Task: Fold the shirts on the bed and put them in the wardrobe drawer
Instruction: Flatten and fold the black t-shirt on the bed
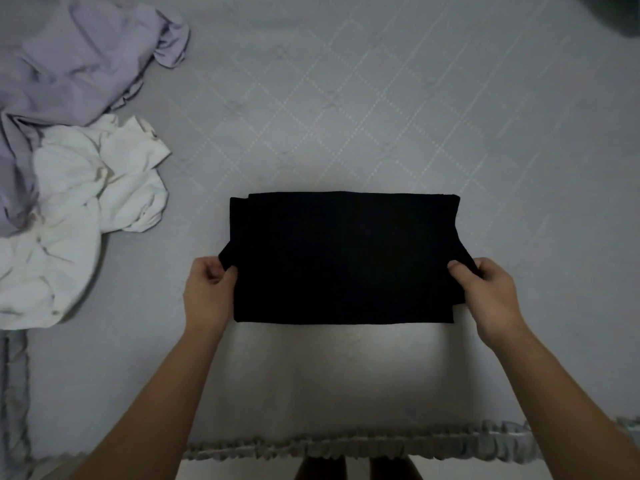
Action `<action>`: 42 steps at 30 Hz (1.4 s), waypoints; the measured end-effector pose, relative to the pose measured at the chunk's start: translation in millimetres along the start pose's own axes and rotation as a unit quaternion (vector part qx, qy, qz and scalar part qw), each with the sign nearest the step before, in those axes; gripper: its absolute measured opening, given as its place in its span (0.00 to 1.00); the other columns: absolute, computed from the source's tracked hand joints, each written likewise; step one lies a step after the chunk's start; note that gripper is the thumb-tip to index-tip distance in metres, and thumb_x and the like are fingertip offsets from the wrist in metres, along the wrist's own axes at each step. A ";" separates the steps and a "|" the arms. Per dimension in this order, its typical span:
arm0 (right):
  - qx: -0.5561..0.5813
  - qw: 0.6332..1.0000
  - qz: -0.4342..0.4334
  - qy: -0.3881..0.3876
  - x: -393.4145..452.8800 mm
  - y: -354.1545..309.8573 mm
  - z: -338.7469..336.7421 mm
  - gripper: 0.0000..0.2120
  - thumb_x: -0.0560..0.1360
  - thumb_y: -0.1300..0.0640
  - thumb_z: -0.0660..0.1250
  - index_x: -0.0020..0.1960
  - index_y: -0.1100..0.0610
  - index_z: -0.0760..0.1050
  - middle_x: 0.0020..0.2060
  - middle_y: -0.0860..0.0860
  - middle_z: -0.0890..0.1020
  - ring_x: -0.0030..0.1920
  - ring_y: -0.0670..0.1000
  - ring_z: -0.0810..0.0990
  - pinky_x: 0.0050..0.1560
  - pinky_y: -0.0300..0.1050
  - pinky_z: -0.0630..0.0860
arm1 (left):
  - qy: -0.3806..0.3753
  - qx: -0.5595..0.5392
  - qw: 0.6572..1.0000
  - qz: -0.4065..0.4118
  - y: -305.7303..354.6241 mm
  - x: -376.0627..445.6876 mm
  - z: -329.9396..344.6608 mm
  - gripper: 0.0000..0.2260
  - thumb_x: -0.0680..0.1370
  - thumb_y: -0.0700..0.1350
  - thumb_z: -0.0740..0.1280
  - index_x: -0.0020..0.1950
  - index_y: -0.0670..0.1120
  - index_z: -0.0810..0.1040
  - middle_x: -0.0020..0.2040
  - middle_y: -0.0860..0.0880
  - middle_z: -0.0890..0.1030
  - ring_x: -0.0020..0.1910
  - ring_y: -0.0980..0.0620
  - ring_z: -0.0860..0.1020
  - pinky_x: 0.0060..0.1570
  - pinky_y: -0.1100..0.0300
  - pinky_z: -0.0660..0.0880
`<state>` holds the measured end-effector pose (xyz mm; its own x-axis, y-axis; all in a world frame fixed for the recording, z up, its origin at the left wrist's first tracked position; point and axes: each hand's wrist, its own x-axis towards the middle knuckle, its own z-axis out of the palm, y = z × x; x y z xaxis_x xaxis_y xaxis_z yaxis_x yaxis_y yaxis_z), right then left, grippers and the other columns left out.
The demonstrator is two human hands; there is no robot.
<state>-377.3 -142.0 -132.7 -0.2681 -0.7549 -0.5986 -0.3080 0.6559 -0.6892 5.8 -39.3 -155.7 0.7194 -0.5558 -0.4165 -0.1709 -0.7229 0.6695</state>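
Black shirt [343,258] laid folded on bed [381,116], near front edge. Left side pinched by left hand [207,289], right side by right hand [488,292], fingers curled on cloth. White shirt [79,216], lilac shirt [69,64] heaped at left.

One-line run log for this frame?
fold | black shirt folded on bed | left hand, right hand pinch its sides | two shirts unfolded

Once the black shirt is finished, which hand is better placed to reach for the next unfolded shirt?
Left. The white shirt and lilac shirt lie crumpled on the left hand's side of the bed. The right hand grips the far edge of the black shirt and would have to cross over it.
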 end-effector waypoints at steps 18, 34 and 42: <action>0.150 0.976 0.156 -0.028 -26.6 34.4 17.0 0.07 0.77 0.59 0.69 0.55 0.54 0.78 0.50 0.53 0.84 0.48 0.57 0.85 0.37 0.44 0.81 | -0.122 -0.115 0.975 -0.149 -14.1 -20.0 0.5 0.08 0.75 0.43 0.68 0.35 0.46 0.76 0.32 0.47 0.80 0.33 0.49 0.79 0.33 0.57 0.78; -0.105 0.992 0.065 0.019 -1.8 52.1 8.2 0.04 0.77 0.52 0.70 0.47 0.52 0.78 0.47 0.54 0.84 0.42 0.52 0.81 0.43 0.47 0.77 | -0.070 0.018 0.991 -0.108 -30.1 -4.2 7.6 0.21 0.72 0.38 0.74 0.59 0.50 0.68 0.53 0.47 0.81 0.48 0.47 0.81 0.47 0.53 0.77; -0.021 0.991 0.097 0.086 -17.4 51.8 24.1 0.18 0.74 0.43 0.70 0.56 0.51 0.70 0.49 0.49 0.78 0.45 0.48 0.77 0.49 0.49 0.75 | -0.107 0.045 0.991 -0.064 17.4 24.6 23.1 0.36 0.66 0.55 0.74 0.70 0.44 0.67 0.62 0.44 0.76 0.57 0.44 0.78 0.58 0.45 0.78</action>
<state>-366.6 -94.9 -167.8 -0.4759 -0.6059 -0.6375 -0.2720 0.7907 -0.5485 5.0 -75.1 -168.5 0.5823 -0.5239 -0.6217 -0.1538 -0.8219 0.5485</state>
